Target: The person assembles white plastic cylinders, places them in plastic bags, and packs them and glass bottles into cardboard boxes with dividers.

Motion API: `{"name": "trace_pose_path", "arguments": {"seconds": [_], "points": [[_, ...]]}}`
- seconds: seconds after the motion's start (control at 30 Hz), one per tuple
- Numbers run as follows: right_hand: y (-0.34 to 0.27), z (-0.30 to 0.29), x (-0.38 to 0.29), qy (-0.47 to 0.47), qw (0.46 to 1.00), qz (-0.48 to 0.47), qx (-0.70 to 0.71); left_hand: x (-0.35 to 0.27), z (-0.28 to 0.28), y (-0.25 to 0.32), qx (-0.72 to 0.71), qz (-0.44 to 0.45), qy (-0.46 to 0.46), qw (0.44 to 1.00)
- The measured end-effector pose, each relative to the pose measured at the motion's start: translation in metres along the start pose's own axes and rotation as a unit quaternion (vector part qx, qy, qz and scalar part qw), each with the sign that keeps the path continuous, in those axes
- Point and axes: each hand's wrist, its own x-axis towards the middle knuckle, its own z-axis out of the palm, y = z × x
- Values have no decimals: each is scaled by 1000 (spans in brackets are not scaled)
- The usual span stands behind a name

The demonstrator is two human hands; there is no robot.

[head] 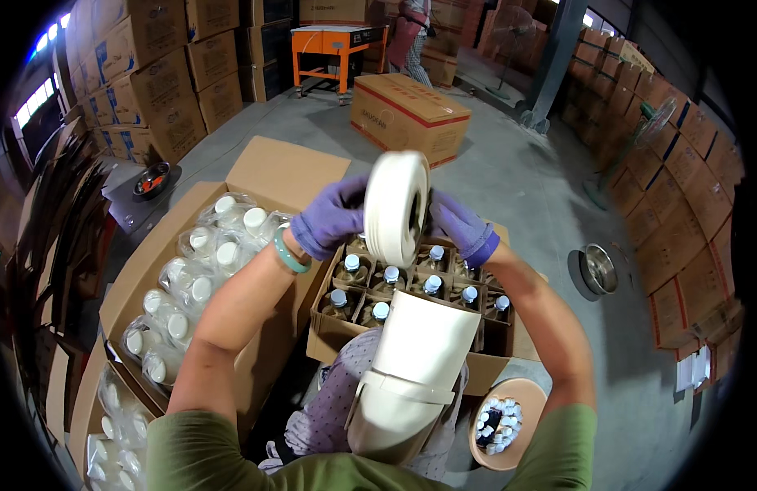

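Both my hands wear purple work gloves. Between them they hold up a thick white plastic ring-shaped fitting (387, 208) with a ridged rim, slightly blurred and tilted on edge. My left hand (332, 218) grips its left side; my right hand (461, 227) is at its right side, some fingers hidden behind it. Below, a wide white plastic pipe with an angled joint (424, 344) lies across my lap. Beyond it stands an open carton (329, 337) with cardboard dividers, where clear bottles with pale blue caps (432, 284) stand in the compartments.
At left, a large open carton (124, 307) holds plastic-wrapped white-capped bottles (200, 288). A peach basin (531, 399) with small bottles or caps sits at lower right. Metal bowls (599, 269), a closed carton (409, 116), an orange machine table (338, 46) and a person (412, 37) are farther off.
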Motion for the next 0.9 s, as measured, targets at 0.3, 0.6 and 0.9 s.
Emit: {"name": "trace_pose_path", "arguments": {"seconds": [0.3, 0.6, 0.9], "points": [[-109, 32, -12, -68, 925, -318, -195, -23, 38, 15, 57, -37, 5, 998], [-83, 10, -23, 10, 951, 69, -302, -58, 77, 35, 117, 80, 97, 985], [-86, 43, -49, 83, 872, -279, -394, -30, 87, 12, -45, 38, 97, 994]]}}
